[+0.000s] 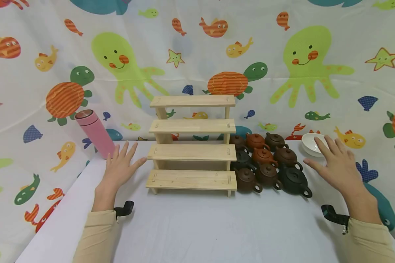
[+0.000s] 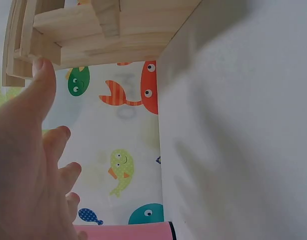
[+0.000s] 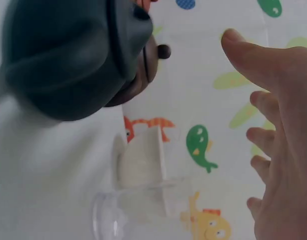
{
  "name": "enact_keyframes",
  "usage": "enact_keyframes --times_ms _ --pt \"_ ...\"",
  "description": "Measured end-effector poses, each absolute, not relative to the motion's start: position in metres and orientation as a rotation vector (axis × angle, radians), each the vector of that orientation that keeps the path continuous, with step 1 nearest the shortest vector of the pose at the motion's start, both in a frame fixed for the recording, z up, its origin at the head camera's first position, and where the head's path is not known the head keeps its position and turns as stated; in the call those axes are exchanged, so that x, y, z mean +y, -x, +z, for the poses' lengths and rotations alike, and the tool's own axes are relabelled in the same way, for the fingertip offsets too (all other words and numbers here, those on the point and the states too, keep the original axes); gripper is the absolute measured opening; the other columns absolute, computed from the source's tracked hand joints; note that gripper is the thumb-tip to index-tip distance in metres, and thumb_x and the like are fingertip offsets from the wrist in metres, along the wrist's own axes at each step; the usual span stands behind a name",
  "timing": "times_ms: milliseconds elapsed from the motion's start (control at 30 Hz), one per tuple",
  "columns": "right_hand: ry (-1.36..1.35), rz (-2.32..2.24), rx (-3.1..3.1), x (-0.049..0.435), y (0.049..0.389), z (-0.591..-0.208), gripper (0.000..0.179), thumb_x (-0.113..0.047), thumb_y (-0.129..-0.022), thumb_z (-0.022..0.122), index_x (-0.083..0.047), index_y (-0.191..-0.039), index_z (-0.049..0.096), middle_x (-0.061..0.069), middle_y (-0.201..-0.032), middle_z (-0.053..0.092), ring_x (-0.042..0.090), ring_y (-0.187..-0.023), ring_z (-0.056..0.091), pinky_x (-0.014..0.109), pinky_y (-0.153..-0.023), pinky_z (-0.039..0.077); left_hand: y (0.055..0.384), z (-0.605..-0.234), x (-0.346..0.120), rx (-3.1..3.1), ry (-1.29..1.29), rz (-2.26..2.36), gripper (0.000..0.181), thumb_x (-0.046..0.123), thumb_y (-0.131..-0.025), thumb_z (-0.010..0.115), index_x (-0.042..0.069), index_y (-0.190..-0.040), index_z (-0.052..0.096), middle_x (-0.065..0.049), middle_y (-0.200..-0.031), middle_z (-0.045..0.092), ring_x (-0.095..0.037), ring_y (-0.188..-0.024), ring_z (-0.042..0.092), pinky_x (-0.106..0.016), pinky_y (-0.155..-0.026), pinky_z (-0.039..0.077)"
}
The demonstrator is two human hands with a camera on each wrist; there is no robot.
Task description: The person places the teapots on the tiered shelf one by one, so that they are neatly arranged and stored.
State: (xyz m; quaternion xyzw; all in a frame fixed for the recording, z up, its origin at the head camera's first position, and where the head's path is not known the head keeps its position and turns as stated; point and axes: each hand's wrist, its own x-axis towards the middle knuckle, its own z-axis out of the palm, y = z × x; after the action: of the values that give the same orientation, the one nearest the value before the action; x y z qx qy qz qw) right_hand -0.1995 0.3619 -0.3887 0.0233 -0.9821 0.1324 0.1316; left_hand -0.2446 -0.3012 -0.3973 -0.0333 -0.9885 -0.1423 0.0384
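My left hand (image 1: 119,168) is held with fingers spread between a pink thermos (image 1: 97,135) and a four-step wooden display stand (image 1: 191,180), holding nothing. In the left wrist view its thumb overlaps the edge of the stand (image 2: 108,47). Spread as well, my right hand (image 1: 340,170) holds nothing and is nearest to a white bowl (image 1: 311,145). Left of it sit several small clay teapots in rows: a black teapot (image 1: 293,179), brown ones such as the front brown teapot (image 1: 246,179), and a reddish teapot (image 1: 262,156). The right wrist view shows the black teapot (image 3: 58,60) close up.
A clear, see-through cup (image 3: 138,212) stands near the white bowl in the right wrist view; in the head view my right hand hides it. The white table (image 1: 197,226) meets a hanging cloth (image 1: 191,40) printed with sea animals at the back and sides.
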Motion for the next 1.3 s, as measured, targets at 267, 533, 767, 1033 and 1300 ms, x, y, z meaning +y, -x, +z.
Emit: enact_keyframes --times_ms 267,533,767,1033,1300 --pt "-0.247 0.368 -2.822 0.346 0.200 -0.380 0.089 -0.056 -0.094 0.059 -0.017 -0.160 0.015 0.022 -0.165 0.015 0.046 -0.152 0.003 0.075 -0.111 0.004 0.246 -0.400 -0.300 -3.045 0.109 -0.465 0.090 0.077 -0.093 0.033 0.023 -0.161 0.009 -0.020 -0.167 0.004 -0.049 -0.151 -0.007 -0.073 -0.113 -0.004" --pt "-0.333 0.343 -2.839 0.326 0.199 -0.377 0.092 -0.057 -0.090 0.064 -0.015 -0.159 0.020 0.023 -0.162 0.023 0.047 -0.150 0.013 0.074 -0.111 0.012 0.247 -0.401 -0.298 -3.058 0.122 -0.513 0.090 0.076 -0.093 0.034 0.021 -0.161 0.011 -0.020 -0.167 0.006 -0.049 -0.151 -0.007 -0.073 -0.113 -0.004" --pt "-0.428 0.429 -2.818 0.308 0.197 -0.379 0.088 -0.053 -0.088 0.068 -0.017 -0.158 0.027 0.025 -0.157 0.033 0.048 -0.148 0.020 0.072 -0.112 0.014 0.244 -0.406 -0.298 -3.075 0.193 -0.503 0.087 0.073 -0.095 0.038 0.020 -0.160 0.016 -0.020 -0.166 0.011 -0.049 -0.151 -0.002 -0.074 -0.112 0.000" --pt "-0.507 0.479 -2.825 0.290 0.195 -0.379 0.085 -0.051 -0.086 0.072 -0.016 -0.155 0.036 0.022 -0.155 0.038 0.047 -0.144 0.028 0.068 -0.112 0.020 0.242 -0.413 -0.294 -3.088 0.224 -0.538 0.087 0.072 -0.095 0.039 0.020 -0.160 0.017 -0.019 -0.166 0.013 -0.048 -0.152 0.000 -0.073 -0.113 0.001" --pt "-0.557 0.538 -2.870 0.264 0.189 -0.383 0.081 -0.053 -0.086 0.072 -0.018 -0.151 0.042 0.018 -0.156 0.039 0.047 -0.143 0.031 0.066 -0.110 0.027 0.237 -0.416 -0.293 -3.076 0.281 -0.563 0.079 0.062 -0.098 0.046 0.017 -0.159 0.022 -0.020 -0.165 0.018 -0.050 -0.151 0.005 -0.074 -0.113 0.004"
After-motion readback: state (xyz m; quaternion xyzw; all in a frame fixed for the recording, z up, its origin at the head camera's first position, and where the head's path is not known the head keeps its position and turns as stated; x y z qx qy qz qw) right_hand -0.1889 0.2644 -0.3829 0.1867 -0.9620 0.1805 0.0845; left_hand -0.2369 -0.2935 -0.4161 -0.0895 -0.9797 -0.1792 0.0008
